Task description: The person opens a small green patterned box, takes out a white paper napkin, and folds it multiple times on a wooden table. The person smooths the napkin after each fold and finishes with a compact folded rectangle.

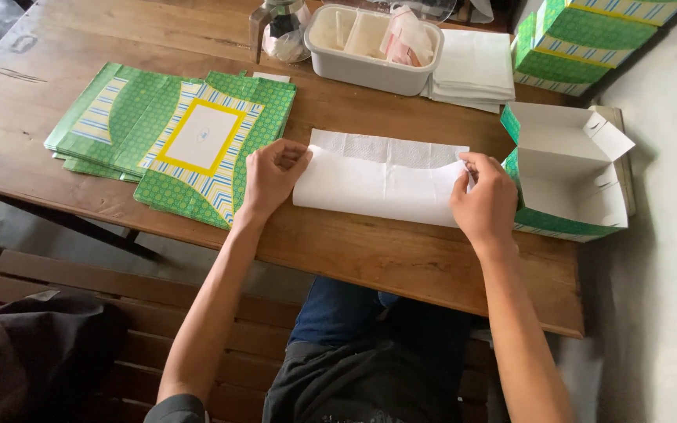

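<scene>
A stack of white tissue sheets lies on the wooden table in front of me, with its near part folded over. My left hand pinches the left edge of the fold. At the right edge, my right hand pinches the top layer between thumb and fingers. An open green and white tissue box lies on its side just right of my right hand, its flaps spread.
Flat green patterned box blanks are piled to the left. A white plastic tub with packets stands at the back, with a pile of white tissue beside it. Stacked green boxes sit at the far right. A wooden bench is below.
</scene>
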